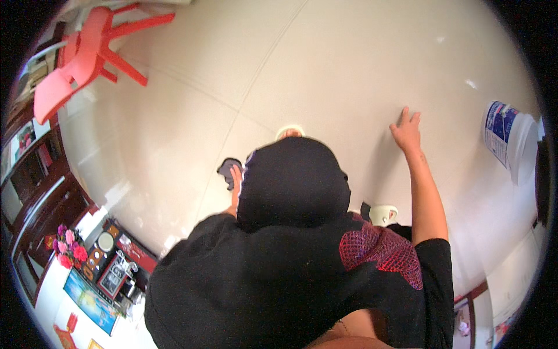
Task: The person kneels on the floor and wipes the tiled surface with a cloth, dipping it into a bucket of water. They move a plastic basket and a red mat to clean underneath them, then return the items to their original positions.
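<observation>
My left hand (236, 185), partly hidden behind the dark cloth over my knee, has its fingers on a crumpled dark grey cloth (228, 170). It appears to hold that cloth beside my leg. Out to the right, my right hand (408, 133) is empty, with fingers apart, low over the pale tiled floor (331, 78). Whether its fingertips touch the tiles I cannot tell. A pale slipper (291, 129) shows in front of my bent knee, and the other slipper (382, 214) is below my right forearm.
At far right stands a white plastic bucket (521, 139) with a blue printed label. A red plastic chair (93, 48) is at upper left. Along the left rim are dark wooden cabinets (45, 192), pink and purple flowers (69, 246) and a loudspeaker-like box (102, 248).
</observation>
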Tool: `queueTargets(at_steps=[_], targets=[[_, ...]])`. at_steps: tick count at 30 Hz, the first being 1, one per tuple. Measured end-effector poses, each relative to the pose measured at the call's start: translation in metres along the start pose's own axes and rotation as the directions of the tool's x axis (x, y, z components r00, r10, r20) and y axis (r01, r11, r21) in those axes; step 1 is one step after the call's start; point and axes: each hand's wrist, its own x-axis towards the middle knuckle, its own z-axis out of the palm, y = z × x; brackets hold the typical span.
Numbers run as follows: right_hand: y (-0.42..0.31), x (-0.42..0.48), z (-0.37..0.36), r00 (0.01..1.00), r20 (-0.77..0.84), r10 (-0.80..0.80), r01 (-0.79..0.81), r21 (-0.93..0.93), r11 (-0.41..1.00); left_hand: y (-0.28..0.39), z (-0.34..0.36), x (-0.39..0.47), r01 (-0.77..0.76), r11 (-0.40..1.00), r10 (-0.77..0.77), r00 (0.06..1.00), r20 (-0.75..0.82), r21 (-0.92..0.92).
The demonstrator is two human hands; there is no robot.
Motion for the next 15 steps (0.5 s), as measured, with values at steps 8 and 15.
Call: queueTargets(at_steps=[8, 15], targets=[[0.011, -0.008, -0.001, 0.996, -0.084, 0.004, 0.024, 0.33, 0.944, 0.148, -0.065, 0.25, -0.531, 0.74, 0.533, 0.837, 0.122, 0.412], [-0.003, 0.002, -0.022, 0.915, -0.397, 0.074, 0.093, 0.385, 0.918, 0.374, 0.033, 0.369, -0.738, 0.568, 0.713, 0.662, 0.229, 0.364]])
